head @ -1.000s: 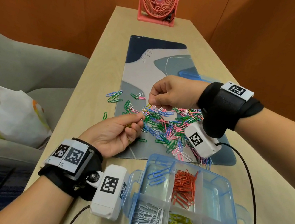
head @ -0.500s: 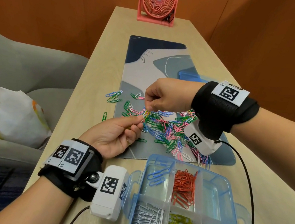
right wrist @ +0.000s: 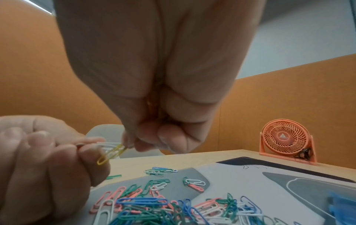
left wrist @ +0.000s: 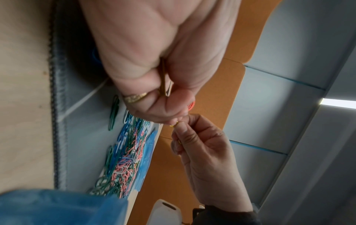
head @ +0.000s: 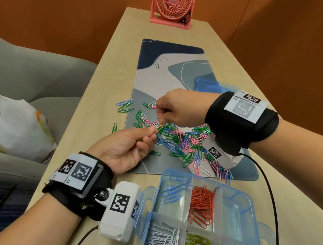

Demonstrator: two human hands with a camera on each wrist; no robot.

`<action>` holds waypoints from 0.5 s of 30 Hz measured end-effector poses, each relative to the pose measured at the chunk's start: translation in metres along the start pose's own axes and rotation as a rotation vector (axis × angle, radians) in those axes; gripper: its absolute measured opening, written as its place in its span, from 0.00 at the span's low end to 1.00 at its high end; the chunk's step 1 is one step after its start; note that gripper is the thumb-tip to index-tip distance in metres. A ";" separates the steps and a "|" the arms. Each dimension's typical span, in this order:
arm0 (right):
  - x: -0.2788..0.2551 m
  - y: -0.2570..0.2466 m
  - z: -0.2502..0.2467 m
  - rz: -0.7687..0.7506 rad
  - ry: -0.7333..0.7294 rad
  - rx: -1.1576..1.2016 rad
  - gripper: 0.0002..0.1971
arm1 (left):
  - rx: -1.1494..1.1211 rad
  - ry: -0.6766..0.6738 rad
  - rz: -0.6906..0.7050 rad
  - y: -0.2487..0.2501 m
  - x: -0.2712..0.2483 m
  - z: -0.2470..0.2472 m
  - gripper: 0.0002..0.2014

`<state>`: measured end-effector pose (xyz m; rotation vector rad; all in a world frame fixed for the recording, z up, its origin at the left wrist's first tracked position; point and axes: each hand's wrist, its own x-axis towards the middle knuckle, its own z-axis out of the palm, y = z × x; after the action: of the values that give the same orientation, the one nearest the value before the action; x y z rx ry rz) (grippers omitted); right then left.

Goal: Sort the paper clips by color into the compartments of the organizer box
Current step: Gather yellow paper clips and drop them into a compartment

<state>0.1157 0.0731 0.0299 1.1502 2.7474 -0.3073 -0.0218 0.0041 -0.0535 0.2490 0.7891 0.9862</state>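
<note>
Both hands meet just above the near-left edge of the paper clip pile (head: 182, 143) on the desk mat (head: 164, 75). Right hand (head: 177, 109), knuckles up, fingers curled down, pinches a yellow clip (right wrist: 111, 153) w/ thumb & forefinger. Left hand (head: 128, 148), palm turned right, fingers curled, pinches the same clip plus white ones. Organizer box (head: 253, 205) sits near-right, partly filled by colour.
</note>
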 end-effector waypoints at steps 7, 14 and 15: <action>0.000 0.002 0.002 0.036 0.073 0.194 0.07 | -0.024 0.003 0.012 0.002 -0.001 0.001 0.03; 0.000 0.009 0.012 0.109 0.021 0.324 0.08 | -0.069 -0.024 0.017 0.003 -0.002 0.003 0.06; -0.001 0.008 0.013 0.111 0.017 0.342 0.08 | -0.069 -0.029 0.019 0.003 -0.002 0.003 0.07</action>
<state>0.1228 0.0753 0.0164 1.3796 2.7007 -0.7795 -0.0220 0.0042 -0.0487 0.2111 0.7267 1.0233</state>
